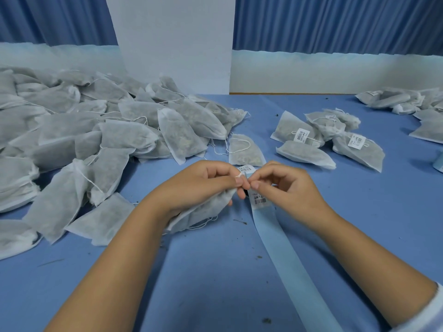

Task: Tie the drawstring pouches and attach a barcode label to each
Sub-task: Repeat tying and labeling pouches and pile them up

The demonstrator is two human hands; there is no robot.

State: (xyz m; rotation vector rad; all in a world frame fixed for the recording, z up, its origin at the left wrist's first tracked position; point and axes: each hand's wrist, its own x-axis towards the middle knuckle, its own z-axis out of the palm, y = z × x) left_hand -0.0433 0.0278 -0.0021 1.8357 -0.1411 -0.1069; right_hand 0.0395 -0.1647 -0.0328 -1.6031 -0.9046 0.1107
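My left hand [203, 185] is curled around a white drawstring pouch [201, 212], pinching its gathered neck and string at the fingertips, and my right hand [285, 188] is pinching right up against it over the pale blue backing strip [287, 255] that runs down the blue table [215, 283]. There's a barcode label [260, 200] on the strip just under my fingers, print too small to read. Unlabelled pile [84, 140] sits left, labelled pouches [323, 140] right.

White mesh pouch [203, 207] lies mid-table — barcode label [260, 200] on liner strip beside it.
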